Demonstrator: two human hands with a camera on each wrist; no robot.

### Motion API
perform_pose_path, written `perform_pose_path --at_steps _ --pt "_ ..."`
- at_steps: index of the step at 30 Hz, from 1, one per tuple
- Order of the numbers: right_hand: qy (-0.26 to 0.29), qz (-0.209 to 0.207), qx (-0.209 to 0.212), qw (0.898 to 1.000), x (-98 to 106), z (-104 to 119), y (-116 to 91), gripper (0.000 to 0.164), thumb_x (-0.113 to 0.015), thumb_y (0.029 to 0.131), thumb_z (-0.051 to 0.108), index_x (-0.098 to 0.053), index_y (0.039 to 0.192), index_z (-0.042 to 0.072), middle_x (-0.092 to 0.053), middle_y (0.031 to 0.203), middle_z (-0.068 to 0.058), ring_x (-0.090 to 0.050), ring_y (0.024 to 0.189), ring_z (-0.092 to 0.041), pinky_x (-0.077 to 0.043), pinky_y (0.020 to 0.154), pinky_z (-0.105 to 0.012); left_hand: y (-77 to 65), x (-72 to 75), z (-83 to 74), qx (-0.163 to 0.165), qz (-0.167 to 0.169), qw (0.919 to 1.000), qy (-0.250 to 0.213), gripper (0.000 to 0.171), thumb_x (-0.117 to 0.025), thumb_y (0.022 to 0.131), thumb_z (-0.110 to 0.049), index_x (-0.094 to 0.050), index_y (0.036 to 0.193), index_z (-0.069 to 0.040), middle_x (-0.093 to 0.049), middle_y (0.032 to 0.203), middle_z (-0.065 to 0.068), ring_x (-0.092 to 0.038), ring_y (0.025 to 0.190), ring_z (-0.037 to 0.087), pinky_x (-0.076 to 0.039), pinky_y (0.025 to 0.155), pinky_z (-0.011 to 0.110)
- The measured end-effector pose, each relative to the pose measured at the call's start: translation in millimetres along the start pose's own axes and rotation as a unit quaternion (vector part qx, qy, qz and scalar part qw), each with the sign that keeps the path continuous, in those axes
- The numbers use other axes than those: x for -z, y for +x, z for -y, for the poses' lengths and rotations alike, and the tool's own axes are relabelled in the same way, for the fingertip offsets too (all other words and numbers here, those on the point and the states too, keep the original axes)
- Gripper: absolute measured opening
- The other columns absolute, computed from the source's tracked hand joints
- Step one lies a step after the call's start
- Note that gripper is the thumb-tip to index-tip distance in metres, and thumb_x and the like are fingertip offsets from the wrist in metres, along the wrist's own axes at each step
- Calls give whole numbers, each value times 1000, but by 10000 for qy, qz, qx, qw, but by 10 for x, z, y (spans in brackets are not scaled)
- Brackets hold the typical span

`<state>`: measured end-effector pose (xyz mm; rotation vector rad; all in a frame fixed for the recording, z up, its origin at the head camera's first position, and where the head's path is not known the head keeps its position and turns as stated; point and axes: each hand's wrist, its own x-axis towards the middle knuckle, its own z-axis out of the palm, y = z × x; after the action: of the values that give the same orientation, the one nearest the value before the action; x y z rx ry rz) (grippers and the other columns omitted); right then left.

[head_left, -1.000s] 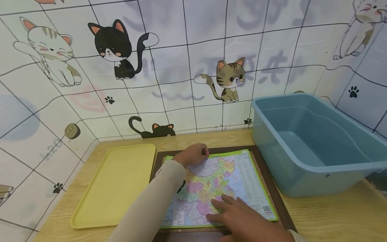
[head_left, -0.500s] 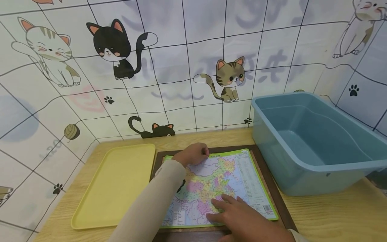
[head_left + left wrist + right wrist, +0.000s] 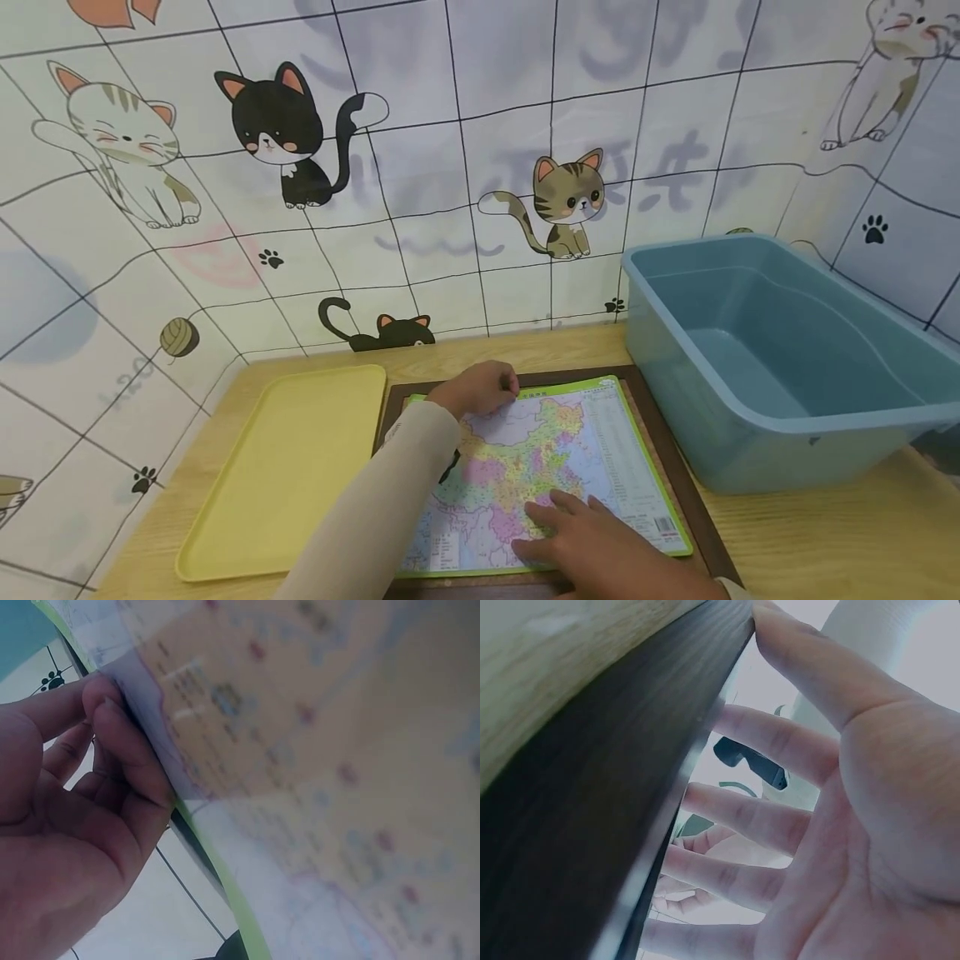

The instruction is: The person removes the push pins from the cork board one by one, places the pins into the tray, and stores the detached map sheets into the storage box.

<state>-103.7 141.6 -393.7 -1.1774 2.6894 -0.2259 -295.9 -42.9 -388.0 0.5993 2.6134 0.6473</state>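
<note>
A laminated map (image 3: pixel 517 475) of China with a green border lies on a dark-framed board (image 3: pixel 671 467) on the table. At its top edge, my left hand (image 3: pixel 480 387) is curled, with thumb and index fingertip brought together right at the green border. The left wrist view shows these curled fingers (image 3: pixel 131 746) against the map's edge, the fingertips partly hidden. My right hand (image 3: pixel 592 542) rests with spread fingers over the lower right part of the map. In the right wrist view, its straight fingers (image 3: pixel 742 810) reach to the dark frame's edge.
A flat yellow tray (image 3: pixel 285 475) sits on the wooden table to the left. To the right stands a deep blue tub (image 3: pixel 720 425), close beside the board. A wall covering (image 3: pixel 420 183) with cartoon cats rises behind the table.
The camera view has tilted slightly, so the scene sits a little lower. Both hands and the map keep their places.
</note>
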Motion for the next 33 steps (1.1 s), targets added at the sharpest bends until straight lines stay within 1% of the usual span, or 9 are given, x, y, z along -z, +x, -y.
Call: perform_pose_path --at_steps 5,10,13,17,20,23,28,33 --pt "-24 29 -62 10000 -22 -20 -10 55 -73 79 63 -64 129 41 -56 142 1 -55 128 -39 -54 81 -62 19 5 12 -77 69 9999 72 7 -58 102 -19 -63 98 -16 -61 102 -1 -55 76 12 -47 70 28" --pt "111 11 -10 9999 -5 -18 -26 56 -71 80 63 -64 130 40 -55 144 0 -54 129 -39 -54 82 -62 13 13 1 -75 80 9998 134 9 -57 103 -20 -63 98 -17 -62 103 -2 -55 78 12 -46 73 29" --pt "188 20 -16 9998 -10 -1 -19 56 -71 80 64 -64 130 40 -55 143 0 -54 129 -40 -53 82 -63 -5 7 -2 -24 87 9999 110 8 -57 103 -20 -63 98 -17 -62 103 -2 -55 80 13 -46 75 30" --pt "90 8 -8 10000 -8 16 -16 55 -72 80 62 -65 129 39 -56 142 0 -54 128 -41 -53 80 -64 -16 9 -1 -3 89 9999 127 6 -58 102 -20 -63 100 -17 -61 106 -2 -55 82 13 -46 75 31" --pt "78 18 -7 10000 7 8 -20 56 -73 79 60 -65 130 39 -55 144 -1 -54 128 -41 -53 81 -64 -9 24 -6 -38 61 9999 146 6 -58 102 -20 -63 99 -18 -61 107 -2 -54 81 13 -45 73 30" --pt "176 58 -17 9998 18 -10 -21 57 -72 79 61 -63 131 39 -54 145 0 -53 129 -41 -53 83 -64 6 39 -12 -53 34 9999 136 6 -58 102 -18 -63 99 -18 -62 106 -1 -54 77 14 -45 71 29" --pt "309 103 -62 9995 8 -25 -25 58 -72 79 61 -63 132 40 -54 146 -1 -52 131 -42 -52 84 -65 20 31 -6 -15 109 9999 101 7 -57 102 -17 -64 100 -17 -61 103 -1 -54 75 13 -45 71 30" --pt "137 40 -21 9999 -13 -16 -18 58 -73 78 61 -64 131 39 -55 144 -1 -53 129 -43 -52 81 -66 33 18 18 20 162 9998 94 8 -56 102 -19 -63 99 -19 -61 100 -2 -55 74 12 -46 72 30"
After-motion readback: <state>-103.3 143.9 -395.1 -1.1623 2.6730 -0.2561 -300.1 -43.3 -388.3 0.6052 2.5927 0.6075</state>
